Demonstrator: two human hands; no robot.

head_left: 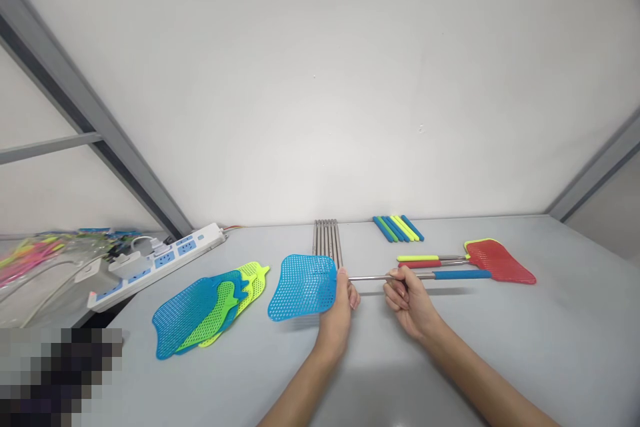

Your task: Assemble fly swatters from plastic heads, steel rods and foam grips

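A fly swatter with a blue perforated head (pixel 303 287), a thin metal rod (pixel 370 278) and a blue handle sleeve (pixel 463 274) is held level above the table. My left hand (pixel 341 307) is closed at the neck, where the head meets the rod. Farther along, my right hand (pixel 407 297) pinches the rod just left of the sleeve. Beyond my left hand lies a row of several metal rods (pixel 327 237). To the right rest a red swatter (pixel 500 261) and a yellow one (pixel 417 258), mostly beneath the red one.
Loose swatter heads (pixel 190 310) in blue, green and yellow overlap on the left. Several coloured handle sleeves (pixel 399 228) lie near the back wall. A white power strip (pixel 163 263) with plugs and cables runs along the left edge. Colourful bagged items (pixel 35 257) sit beyond it.
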